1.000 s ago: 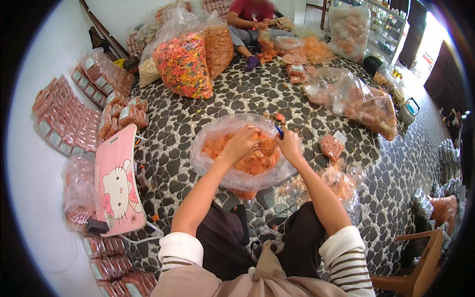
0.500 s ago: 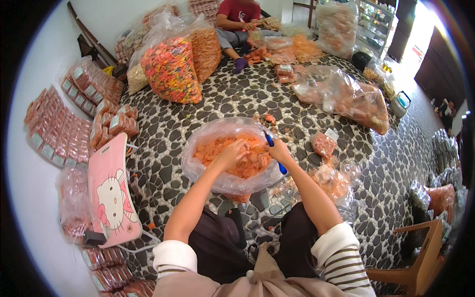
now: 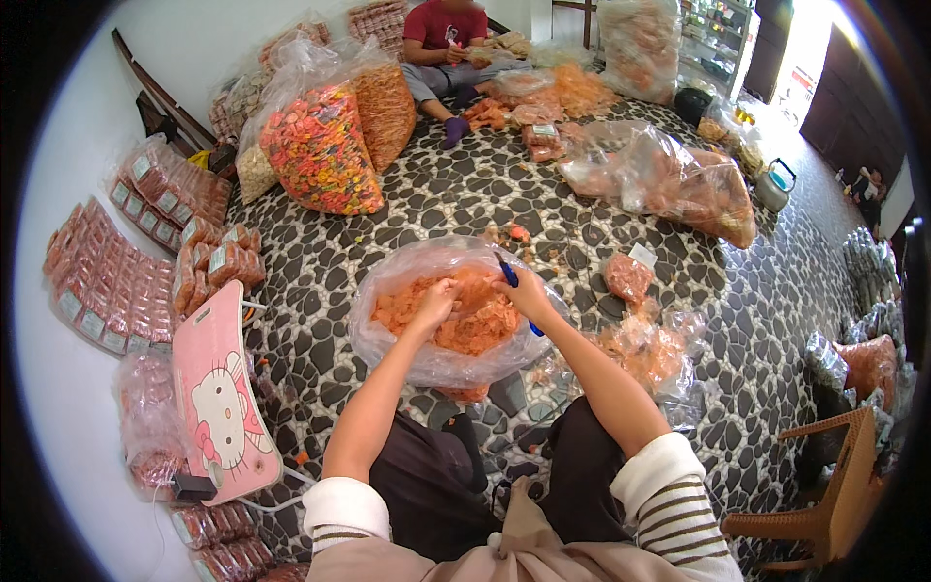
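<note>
In front of me stands a large clear plastic sack [image 3: 364, 335], its mouth rolled wide around a heap of orange chips [image 3: 475, 335]. Over the heap, my left hand [image 3: 441, 301] has its fingers closed on one side of a small clear bag [image 3: 477, 288] with an orange tint. The fingers of my right hand [image 3: 527, 294] are closed at the bag's other side. That same hand also grips a long blue tool [image 3: 507, 273], whose lower end shows below the palm; its kind I cannot make out.
Crumpled plastic packs [image 3: 645, 354] and a filled pack [image 3: 628, 278] lie at right. A pink folding table [image 3: 228, 388] and stacked packs [image 3: 107, 281] line the left wall. Further off are a sack of colourful snacks [image 3: 325, 155], a seated person [image 3: 446, 44] and a brown chair [image 3: 834, 485].
Both hands have shifted slightly left in the picture, still over the sack, and the small bag is spread wider between them. The whole view has turned a little.
</note>
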`<action>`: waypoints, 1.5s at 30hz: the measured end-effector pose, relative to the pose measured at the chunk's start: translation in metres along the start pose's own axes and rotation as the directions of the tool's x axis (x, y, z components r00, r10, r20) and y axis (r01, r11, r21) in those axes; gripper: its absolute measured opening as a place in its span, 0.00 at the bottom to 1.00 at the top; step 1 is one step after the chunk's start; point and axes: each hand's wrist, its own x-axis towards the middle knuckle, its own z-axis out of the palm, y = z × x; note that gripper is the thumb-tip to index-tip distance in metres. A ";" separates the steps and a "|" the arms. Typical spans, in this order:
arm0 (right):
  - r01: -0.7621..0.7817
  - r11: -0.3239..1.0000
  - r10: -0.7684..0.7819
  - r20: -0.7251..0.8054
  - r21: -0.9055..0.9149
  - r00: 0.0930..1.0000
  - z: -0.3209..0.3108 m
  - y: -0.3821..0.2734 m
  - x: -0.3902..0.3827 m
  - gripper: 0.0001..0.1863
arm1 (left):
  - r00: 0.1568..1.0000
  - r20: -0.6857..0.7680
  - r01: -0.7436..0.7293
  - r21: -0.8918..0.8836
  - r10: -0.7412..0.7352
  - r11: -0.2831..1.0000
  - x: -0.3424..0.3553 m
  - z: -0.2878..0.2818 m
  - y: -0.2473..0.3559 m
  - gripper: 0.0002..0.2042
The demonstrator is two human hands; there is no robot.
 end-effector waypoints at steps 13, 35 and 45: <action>-0.381 0.753 0.354 0.158 0.536 0.922 0.005 0.008 0.010 0.05 | 0.870 -0.212 -0.380 0.286 0.445 0.879 -0.003 0.013 0.006 0.12; -0.186 0.827 0.078 -0.220 -0.530 0.972 -0.157 0.087 -0.040 0.12 | 0.856 0.403 -0.484 0.406 0.323 0.775 0.000 0.101 -0.007 0.09; -0.639 0.727 0.395 -0.607 -0.253 0.690 -0.288 0.137 -0.165 0.23 | 0.761 0.618 -0.583 0.516 0.197 0.628 -0.003 0.194 -0.024 0.07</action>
